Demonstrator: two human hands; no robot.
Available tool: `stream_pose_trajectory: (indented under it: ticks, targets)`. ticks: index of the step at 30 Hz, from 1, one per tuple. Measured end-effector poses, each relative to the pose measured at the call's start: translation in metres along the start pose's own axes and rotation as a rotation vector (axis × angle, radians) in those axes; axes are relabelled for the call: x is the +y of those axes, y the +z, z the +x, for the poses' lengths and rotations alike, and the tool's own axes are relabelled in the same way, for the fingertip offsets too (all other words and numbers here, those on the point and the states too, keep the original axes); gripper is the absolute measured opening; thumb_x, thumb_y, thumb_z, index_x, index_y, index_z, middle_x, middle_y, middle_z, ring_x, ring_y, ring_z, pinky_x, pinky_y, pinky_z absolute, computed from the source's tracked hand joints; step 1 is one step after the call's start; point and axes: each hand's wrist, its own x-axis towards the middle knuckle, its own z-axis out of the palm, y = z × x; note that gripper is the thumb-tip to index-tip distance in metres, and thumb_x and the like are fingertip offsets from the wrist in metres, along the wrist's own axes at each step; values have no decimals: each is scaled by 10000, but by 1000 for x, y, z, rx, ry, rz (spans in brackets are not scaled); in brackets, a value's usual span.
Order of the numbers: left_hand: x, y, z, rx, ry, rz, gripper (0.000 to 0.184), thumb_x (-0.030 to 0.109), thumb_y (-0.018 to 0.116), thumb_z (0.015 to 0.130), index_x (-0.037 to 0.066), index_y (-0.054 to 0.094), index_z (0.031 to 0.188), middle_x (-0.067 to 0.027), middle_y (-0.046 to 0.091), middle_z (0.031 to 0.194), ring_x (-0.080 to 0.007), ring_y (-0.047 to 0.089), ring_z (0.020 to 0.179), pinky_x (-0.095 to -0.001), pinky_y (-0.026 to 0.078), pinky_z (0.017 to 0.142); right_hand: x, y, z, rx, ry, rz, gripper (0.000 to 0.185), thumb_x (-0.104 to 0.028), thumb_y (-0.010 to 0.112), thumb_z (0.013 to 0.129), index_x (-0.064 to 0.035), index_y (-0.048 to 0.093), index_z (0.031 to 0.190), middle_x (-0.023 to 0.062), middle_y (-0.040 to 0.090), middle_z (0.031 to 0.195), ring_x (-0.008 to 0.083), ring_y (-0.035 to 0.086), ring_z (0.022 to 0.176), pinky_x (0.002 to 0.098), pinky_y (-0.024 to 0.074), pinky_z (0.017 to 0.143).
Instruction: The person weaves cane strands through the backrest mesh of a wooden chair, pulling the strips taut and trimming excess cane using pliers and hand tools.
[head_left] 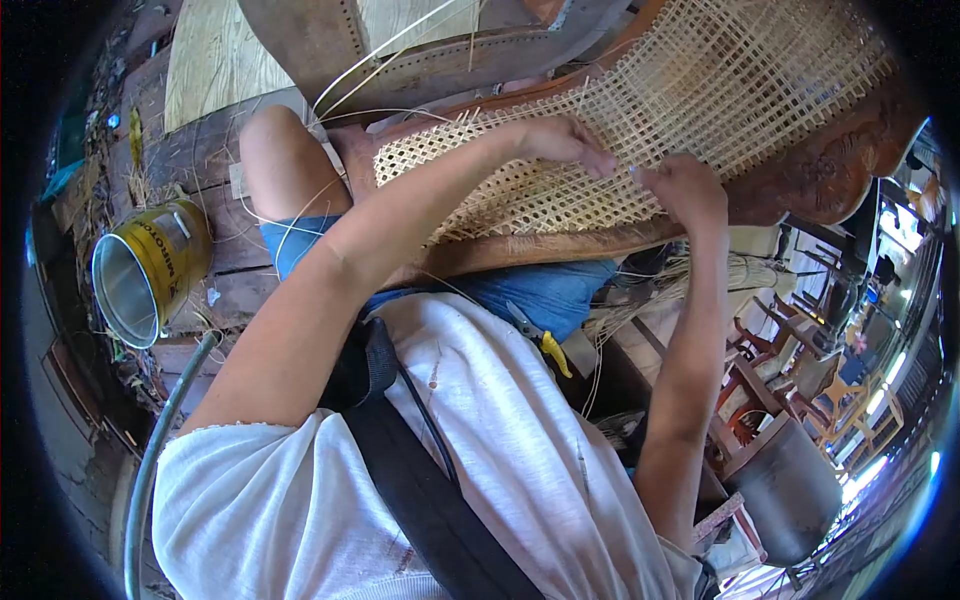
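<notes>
A woven cane panel [520,180] in a carved brown wooden frame [560,245] lies across my lap. Over the middle of the weave, my left hand [568,142] reaches in from the left with its fingertips drawn together. Facing it, just to the right, is my right hand [685,190], its thumb and fingers pinched. A small gap separates the two sets of fingertips. Anything held in either pinch is too small to make out. Loose cane strands [375,70] stick out beyond the frame's far left edge.
A yellow tin [180,250] lies on its side on the plank floor at left, near a curved metal tube [160,440]. Yellow-handled pliers [550,350] rest against my shorts. Bundled cane strands [700,285] and wooden furniture parts [770,390] are on the right.
</notes>
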Motion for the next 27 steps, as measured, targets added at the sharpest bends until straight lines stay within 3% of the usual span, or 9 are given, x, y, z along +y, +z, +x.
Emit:
stream_pose_trajectory:
  ticks: [2, 5, 8, 11, 15, 18, 21, 23, 27]
  targets:
    - [-8, -8, -8, 17, 128, -222, 325, 433, 690, 863, 166, 741, 1042, -51, 715, 997, -143, 615, 944, -365, 494, 873, -4, 11, 9, 132, -72, 121, 430, -467, 628, 806, -43, 695, 829, 210, 666, 933, 379, 650, 882, 469, 506, 802]
    - [-42, -3, 6, 225, -10, -311, 228, 327, 746, 832, 131, 763, 949, -39, 717, 900, -114, 601, 802, -323, 510, 782, -28, 33, 17, 75, -80, 169, 392, -410, 628, 822, -27, 689, 878, 209, 670, 990, 362, 654, 936, 472, 497, 843]
    - [-58, -8, 9, 207, 84, -176, 184, 226, 745, 825, 72, 755, 925, -25, 699, 803, -110, 578, 702, -276, 493, 685, -42, 43, 24, -124, -78, 19, 309, -298, 616, 833, -23, 676, 961, 210, 661, 1070, 351, 642, 1016, 466, 489, 884]
    - [-42, -14, -5, 201, 56, -108, 148, 166, 736, 818, 26, 737, 864, -27, 685, 763, -106, 577, 695, -260, 473, 661, -55, 38, 17, -95, -25, -56, 278, -186, 585, 830, -22, 656, 1043, 217, 644, 1136, 350, 621, 1083, 455, 482, 927]
    - [-42, -16, -8, 206, 89, -232, 122, 131, 725, 815, 10, 714, 806, -29, 669, 719, -95, 565, 685, -251, 460, 634, -65, 33, 22, -85, -48, -53, 287, -152, 574, 816, -27, 657, 1061, 218, 636, 1154, 355, 617, 1088, 444, 479, 947]
    - [-45, -16, -9, 176, -25, -283, 126, 133, 725, 816, 12, 706, 787, -30, 657, 702, -94, 559, 682, -254, 454, 620, -71, 40, 29, -163, -8, -72, 283, -134, 585, 805, -20, 658, 1054, 220, 641, 1140, 351, 620, 1081, 440, 484, 939]
    - [-54, -15, -4, 182, -13, -292, 137, 148, 715, 830, 16, 709, 795, -14, 652, 707, -82, 546, 662, -254, 444, 592, -77, 52, 27, -83, -57, -42, 279, -127, 595, 804, -7, 658, 1047, 223, 646, 1125, 349, 620, 1079, 434, 492, 929]
    - [-52, -17, 0, 227, 30, -34, 148, 171, 699, 845, 27, 718, 818, -4, 659, 718, -74, 547, 660, -258, 448, 583, -77, 49, 17, -23, -22, 47, 269, -128, 607, 806, 5, 659, 1034, 226, 652, 1106, 351, 622, 1075, 433, 495, 921]
    - [-47, -12, -8, 273, -3, -167, 148, 179, 687, 846, 35, 725, 840, 2, 668, 736, -75, 554, 669, -259, 455, 590, -73, 53, 15, 5, -28, 69, 275, -141, 613, 811, 15, 655, 1033, 225, 651, 1107, 357, 622, 1068, 441, 491, 926]
